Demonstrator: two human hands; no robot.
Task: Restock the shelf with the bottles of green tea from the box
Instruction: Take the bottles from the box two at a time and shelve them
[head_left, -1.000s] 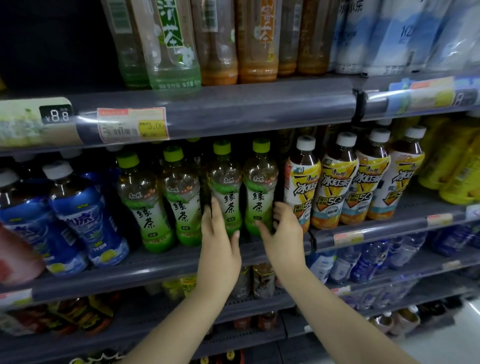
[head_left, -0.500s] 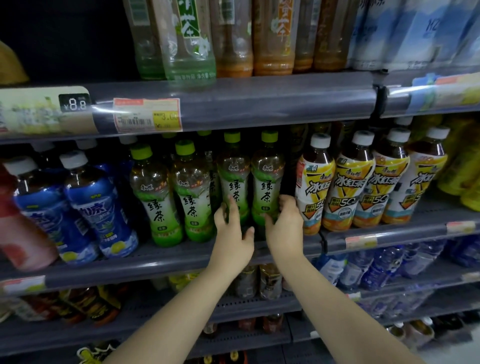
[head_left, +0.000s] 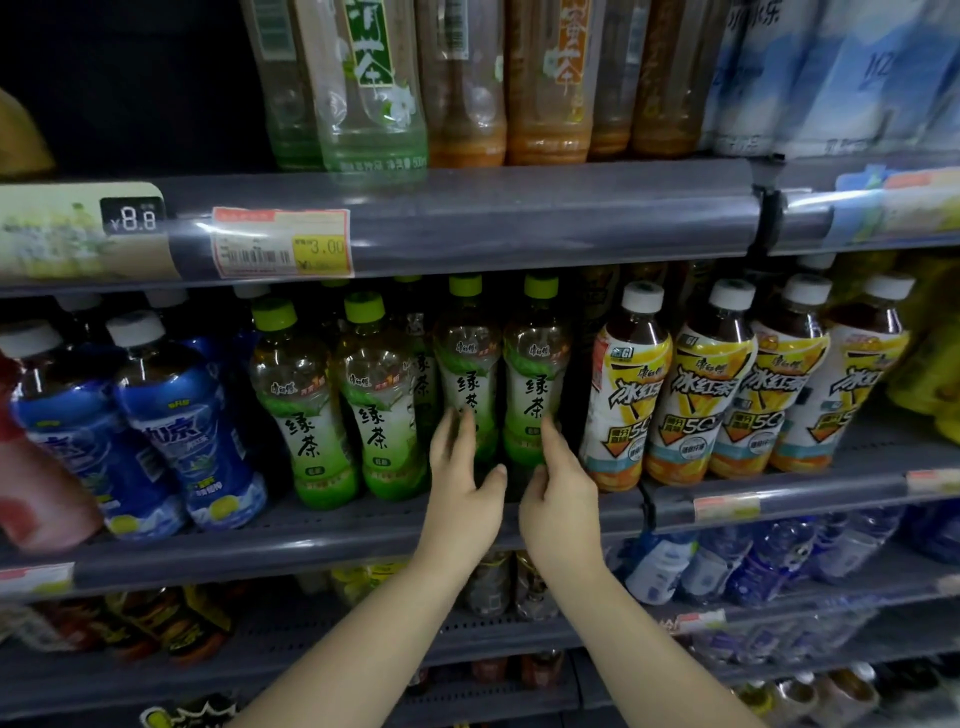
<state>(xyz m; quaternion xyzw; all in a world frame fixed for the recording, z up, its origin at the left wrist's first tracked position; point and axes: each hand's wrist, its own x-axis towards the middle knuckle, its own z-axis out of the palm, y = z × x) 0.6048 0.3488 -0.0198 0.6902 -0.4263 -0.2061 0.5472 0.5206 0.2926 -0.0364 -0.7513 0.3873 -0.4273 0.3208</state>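
Observation:
Several green tea bottles with green caps stand in the middle of the grey shelf. Two of them stand near the front edge. Two more sit a little deeper. My left hand rests with straight fingers against the lower part of the third bottle, thumb spread to the right. My right hand touches the lower part of the fourth bottle, its fingers pointing up. The box is out of view.
Blue-labelled bottles stand left of the green tea. Yellow iced tea bottles stand close on the right. The shelf above carries taller bottles and price tags. Lower shelves hold water bottles and cans.
Both hands have reached further into the shelf and drawn closer together against the two right-hand green tea bottles, which now sit deeper. The view has moved nearer.

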